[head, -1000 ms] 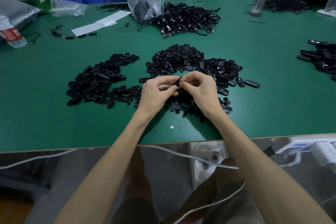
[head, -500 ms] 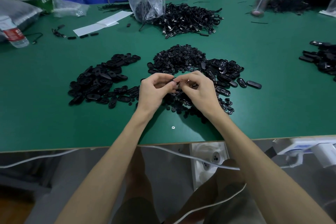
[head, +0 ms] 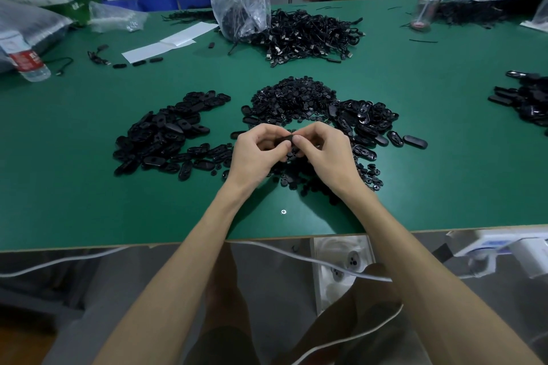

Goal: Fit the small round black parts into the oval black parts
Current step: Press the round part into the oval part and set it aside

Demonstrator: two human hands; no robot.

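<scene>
On table (head: 74,187): round-part heap (head: 293,98) centre, left oval heap (head: 166,136), right oval heap (head: 367,118).

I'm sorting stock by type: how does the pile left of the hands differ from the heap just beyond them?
The left pile holds larger oval pieces; the middle heap holds much smaller round ones. The left pile lies spread out and fairly flat; the middle heap is dense and mounded. Both are black and lie on the green table.
</scene>
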